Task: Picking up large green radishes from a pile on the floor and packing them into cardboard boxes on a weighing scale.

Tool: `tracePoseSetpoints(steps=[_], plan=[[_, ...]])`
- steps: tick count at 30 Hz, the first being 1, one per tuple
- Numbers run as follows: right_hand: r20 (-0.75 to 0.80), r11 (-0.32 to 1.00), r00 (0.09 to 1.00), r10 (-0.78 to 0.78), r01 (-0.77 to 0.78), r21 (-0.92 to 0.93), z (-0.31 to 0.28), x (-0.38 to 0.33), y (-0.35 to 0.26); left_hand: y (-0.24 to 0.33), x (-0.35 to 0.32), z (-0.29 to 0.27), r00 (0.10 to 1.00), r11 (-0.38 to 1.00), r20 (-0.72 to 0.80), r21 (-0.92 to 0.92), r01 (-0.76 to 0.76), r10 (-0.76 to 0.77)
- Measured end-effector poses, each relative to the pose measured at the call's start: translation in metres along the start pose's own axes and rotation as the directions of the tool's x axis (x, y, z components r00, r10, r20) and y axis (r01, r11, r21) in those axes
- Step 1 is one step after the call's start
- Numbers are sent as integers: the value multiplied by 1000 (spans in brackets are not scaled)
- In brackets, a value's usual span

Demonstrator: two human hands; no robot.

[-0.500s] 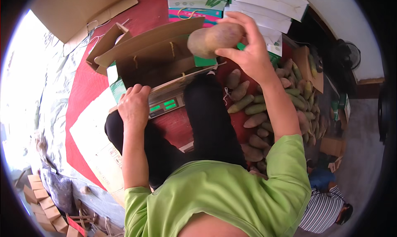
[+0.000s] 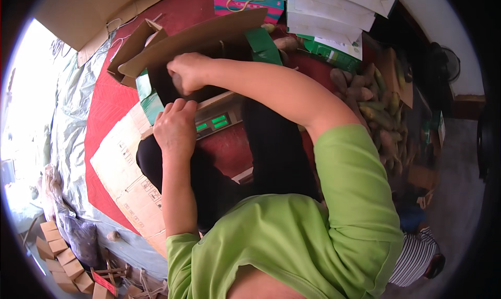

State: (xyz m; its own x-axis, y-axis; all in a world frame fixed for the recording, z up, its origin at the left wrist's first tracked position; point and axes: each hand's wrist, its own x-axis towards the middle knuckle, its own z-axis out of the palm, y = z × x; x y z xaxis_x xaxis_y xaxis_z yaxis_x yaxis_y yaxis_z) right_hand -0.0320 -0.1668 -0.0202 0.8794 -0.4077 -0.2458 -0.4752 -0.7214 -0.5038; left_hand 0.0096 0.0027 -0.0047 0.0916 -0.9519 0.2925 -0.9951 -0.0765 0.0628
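Red mat [image 2: 112, 111]: spread over the floor, bearing everything below.

Flattened cardboard sheet [image 2: 125, 179]: lies on the mat at the person's left, printed side up.

Open cardboard box [image 2: 209, 35]: brown outside with green flaps, sits on the scale just ahead of the person's knees; its long flap stands up towards the far side.

Heap of sweet potatoes [image 2: 376, 106]: piled on the mat at the person's right, well apart from the box.

Stack of flat white-and-green cartons [image 2: 334, 17]: beyond the box, far side.

Scale [image 2: 214, 122]: low platform under the box, green lit display facing the person.

Right hand [image 2: 185, 72]: reaches across the body into the open box, fingers curled downward inside it; whatever they grip is hidden, so I cannot tell if they are closed on anything.

Left hand [image 2: 175, 129]: rests on the near edge of the box just above the scale, fingers bent over the rim, clasping it.
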Motion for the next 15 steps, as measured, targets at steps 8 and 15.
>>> tracePoseSetpoints(steps=[8, 15], plan=[[104, 972, 985, 139, -115, -206, 3, -5, 20, 2, 3, -4, 999, 1000, 33, 6, 26, -26], [-420, 882, 907, -9, 205, 425, -59, -113, 44, 8, 1, -5, 996, 999, 66, 6, 51, -52]])
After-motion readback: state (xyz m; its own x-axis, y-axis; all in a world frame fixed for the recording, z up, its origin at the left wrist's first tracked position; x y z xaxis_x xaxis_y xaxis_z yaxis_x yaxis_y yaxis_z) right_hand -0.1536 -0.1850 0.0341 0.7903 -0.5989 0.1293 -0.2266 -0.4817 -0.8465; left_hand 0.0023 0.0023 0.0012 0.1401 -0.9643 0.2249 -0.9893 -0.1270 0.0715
